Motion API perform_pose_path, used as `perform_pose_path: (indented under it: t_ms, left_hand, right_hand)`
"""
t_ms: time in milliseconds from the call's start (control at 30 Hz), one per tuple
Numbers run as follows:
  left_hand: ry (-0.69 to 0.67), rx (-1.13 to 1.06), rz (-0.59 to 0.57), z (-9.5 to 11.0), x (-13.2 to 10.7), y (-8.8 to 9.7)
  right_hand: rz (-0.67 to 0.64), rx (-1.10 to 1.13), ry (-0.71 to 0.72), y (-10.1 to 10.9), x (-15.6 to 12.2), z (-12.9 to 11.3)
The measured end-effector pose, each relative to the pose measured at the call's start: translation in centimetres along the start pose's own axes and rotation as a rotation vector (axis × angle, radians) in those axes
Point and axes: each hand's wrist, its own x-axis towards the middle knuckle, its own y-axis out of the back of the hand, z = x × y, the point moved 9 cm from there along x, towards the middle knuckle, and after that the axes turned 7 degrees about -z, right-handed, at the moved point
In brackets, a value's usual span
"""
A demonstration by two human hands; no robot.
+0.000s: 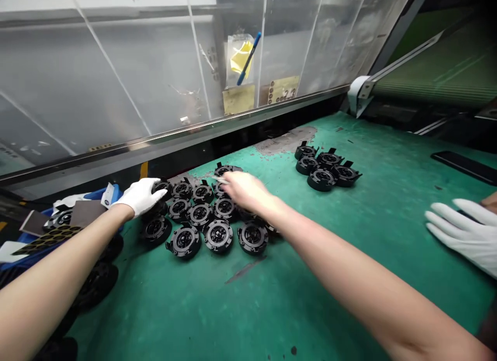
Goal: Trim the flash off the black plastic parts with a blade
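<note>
My left hand (142, 197), in a white glove, rests against the left end of a cluster of black round parts (200, 214). Its thumb is spread from the fingers, with a black part at the gap; some fingertips are hidden. My bare right hand (246, 189) is closed on a thin pale stick-like tool (220, 179), its tip over the back of the cluster. I cannot make out the tool's exact kind. Each part shows a grey ring face with small tabs. My right hand and forearm hide some parts on that side.
A smaller group of black parts (321, 178) sits farther right on the green tabletop (373, 236). At the right edge is another person's white-gloved hand (464, 231), near a dark flat object (466, 167). A blue bin (115, 194) stands left; a conveyor (435, 86) lies behind.
</note>
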Motion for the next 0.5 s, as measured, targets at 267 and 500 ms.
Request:
perform_pose_path:
  t_ms: [267, 500]
  left_hand:
    - [-0.453, -0.239, 0.146, 12.0, -13.0, -4.5]
    - [-0.738, -0.476, 0.117, 25.3, -24.7, -14.5]
  right_hand:
    - [-0.038, 0.055, -0.322, -0.4, -12.4, 11.9]
    - [0.011, 0.130, -0.364, -3.2, -19.2, 11.7]
